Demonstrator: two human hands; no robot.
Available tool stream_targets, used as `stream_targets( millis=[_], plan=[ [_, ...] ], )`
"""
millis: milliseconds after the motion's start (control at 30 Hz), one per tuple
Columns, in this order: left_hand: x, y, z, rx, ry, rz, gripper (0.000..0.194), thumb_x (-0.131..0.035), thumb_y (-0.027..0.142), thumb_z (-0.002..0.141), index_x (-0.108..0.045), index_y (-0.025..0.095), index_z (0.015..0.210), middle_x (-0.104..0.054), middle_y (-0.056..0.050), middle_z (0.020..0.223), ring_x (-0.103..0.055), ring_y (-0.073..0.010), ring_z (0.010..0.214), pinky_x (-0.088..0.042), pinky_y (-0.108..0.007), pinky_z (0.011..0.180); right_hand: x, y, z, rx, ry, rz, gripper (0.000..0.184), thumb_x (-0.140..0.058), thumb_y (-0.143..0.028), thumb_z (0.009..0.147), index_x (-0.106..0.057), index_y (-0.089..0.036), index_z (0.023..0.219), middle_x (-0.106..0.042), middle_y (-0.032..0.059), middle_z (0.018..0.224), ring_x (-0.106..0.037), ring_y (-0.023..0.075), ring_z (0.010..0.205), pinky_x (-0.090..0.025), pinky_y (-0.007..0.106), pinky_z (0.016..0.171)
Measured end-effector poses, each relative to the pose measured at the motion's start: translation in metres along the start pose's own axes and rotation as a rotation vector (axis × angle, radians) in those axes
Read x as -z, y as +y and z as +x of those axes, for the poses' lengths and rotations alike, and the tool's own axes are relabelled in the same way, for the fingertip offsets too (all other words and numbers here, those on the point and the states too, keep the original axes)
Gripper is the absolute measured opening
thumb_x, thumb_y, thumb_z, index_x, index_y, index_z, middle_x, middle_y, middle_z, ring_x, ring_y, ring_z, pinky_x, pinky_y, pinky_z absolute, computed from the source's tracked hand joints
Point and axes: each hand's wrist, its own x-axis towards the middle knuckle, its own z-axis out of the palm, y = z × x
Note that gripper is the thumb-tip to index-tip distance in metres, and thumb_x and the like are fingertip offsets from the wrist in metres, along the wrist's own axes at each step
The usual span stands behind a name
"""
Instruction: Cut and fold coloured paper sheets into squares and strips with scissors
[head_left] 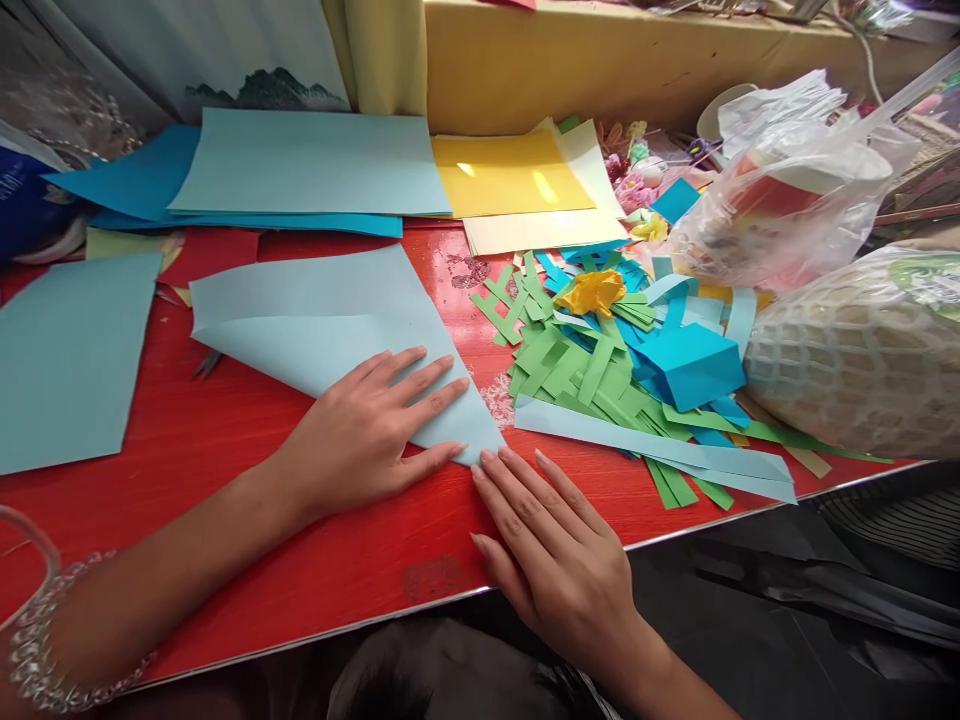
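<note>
A light blue sheet of paper (315,290) lies on the red table, folded over on itself with its left side bulging up and a pointed corner near me. My left hand (382,420) rests on the fold with its fingers spread flat, holding nothing. At the near corner of the sheet, the fingertips of my right hand (555,540) touch the paper's tip; these fingers are stretched out side by side and the thumb stands a little apart. Partly under the sheet's left edge, the dark tip of a tool (206,364) shows; its rest is hidden.
Green and blue paper strips (585,370) are heaped to the right, with a long light blue strip (660,450) in front. Sheet stacks (315,165) lie at the back. Another light blue sheet (67,370) is at left. A netted, bagged fruit (855,350) and a bagged cup (810,190) stand right.
</note>
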Motion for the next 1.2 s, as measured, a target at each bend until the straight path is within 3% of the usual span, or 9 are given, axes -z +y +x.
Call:
stream_targets(
  millis=[633, 1200],
  plan=[
    [-0.0008, -0.0002, 0.0002, -0.018, 0.046, 0.041, 0.053, -0.041, 0.047, 0.087, -0.049, 0.018, 0.13, -0.049, -0.009, 0.135, -0.042, -0.0311, 0.122, -0.034, -0.048, 0.1, -0.0026, -0.0015, -0.0019, -0.006, -0.022, -0.022, 0.034, -0.049, -0.02, 0.089, -0.059, -0.009, 0.119, -0.055, 0.0075, 0.126, -0.051, 0.0187, 0.118, -0.034, 0.033, 0.108],
    [-0.0019, -0.0005, -0.0009, -0.029, 0.091, 0.055, 0.051, -0.044, 0.044, 0.086, -0.051, 0.015, 0.128, -0.053, -0.01, 0.131, -0.04, -0.0295, 0.125, -0.029, -0.049, 0.105, -0.0037, -0.002, -0.0022, -0.02, -0.033, -0.02, 0.034, -0.048, -0.02, 0.089, -0.058, -0.008, 0.119, -0.052, 0.0073, 0.128, -0.051, 0.0188, 0.119, -0.031, 0.033, 0.109]
  ],
)
